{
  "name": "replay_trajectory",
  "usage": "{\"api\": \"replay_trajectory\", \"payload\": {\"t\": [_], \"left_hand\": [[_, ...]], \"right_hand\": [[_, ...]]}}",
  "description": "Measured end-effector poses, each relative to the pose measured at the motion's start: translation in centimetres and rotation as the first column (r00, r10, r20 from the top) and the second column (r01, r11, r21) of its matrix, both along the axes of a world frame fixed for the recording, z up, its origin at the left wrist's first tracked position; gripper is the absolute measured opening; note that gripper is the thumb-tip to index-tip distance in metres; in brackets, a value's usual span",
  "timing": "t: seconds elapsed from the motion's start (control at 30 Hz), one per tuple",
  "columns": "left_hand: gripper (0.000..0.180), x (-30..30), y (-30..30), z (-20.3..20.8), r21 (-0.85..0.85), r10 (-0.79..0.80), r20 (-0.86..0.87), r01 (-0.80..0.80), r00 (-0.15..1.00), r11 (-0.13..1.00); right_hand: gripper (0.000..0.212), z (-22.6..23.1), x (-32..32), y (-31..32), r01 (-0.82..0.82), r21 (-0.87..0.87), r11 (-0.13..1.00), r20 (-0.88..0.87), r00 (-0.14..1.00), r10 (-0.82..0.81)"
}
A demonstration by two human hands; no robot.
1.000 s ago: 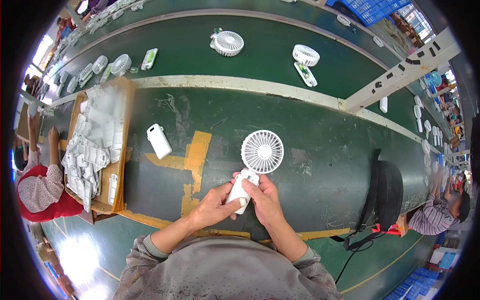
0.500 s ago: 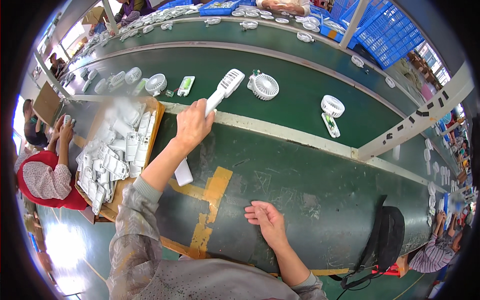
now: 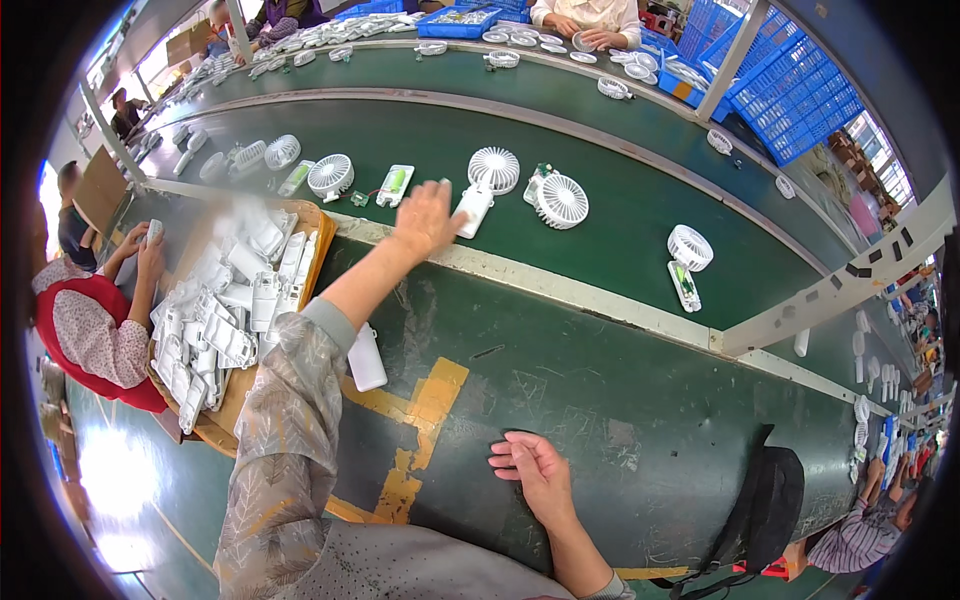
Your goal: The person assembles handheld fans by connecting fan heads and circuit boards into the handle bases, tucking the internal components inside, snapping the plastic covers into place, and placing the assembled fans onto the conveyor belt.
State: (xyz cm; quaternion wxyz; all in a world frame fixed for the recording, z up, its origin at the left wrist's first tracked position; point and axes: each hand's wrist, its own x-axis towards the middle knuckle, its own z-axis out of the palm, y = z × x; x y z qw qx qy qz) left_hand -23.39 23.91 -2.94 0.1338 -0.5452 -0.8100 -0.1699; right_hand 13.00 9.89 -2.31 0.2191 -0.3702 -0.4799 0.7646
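Fan [image 3: 484, 190], held up in the left hand [image 3: 428, 218] half a second ago, now lies on the belt [image 3: 620, 200], beyond the box [image 3: 325, 240] and to its right. That hand has its fingers spread wide, thumb overlapping the near end of the fan's handle; whether it touches cannot be told. The right hand [image 3: 540, 478] has stayed low over the bench [image 3: 640, 400], right of the box and nearer the person, empty and half open with loosely curled fingers.

White shells [image 3: 215, 330] are heaped in the box, and a loose shell [image 3: 367, 360] lies just right of it. Also beyond the box and to its right, an open handle [image 3: 396, 186] with a green cell and a second fan [image 3: 560, 200] flank the first. A black bag [image 3: 775, 500] lies well to the box's right.
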Motion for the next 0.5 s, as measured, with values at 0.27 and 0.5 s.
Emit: {"api": "replay_trajectory", "payload": {"t": [0.27, 0.5], "left_hand": [[0.058, -6.4, -2.1, 0.8, -0.242, 0.31, 0.077, -0.284, 0.948, 0.928], [0.041, -3.2, -4.3, 4.2, -0.055, 0.132, 0.452, -0.12, 0.882, 0.991]], "right_hand": [[0.023, -0.1, -0.1, 0.3, -0.026, 0.033, 0.999, 0.028, 0.999, 0.025], [0.024, -0.4, 0.0, 0.0, -0.021, 0.022, 1.0, -0.002, 1.0, 0.021]]}}
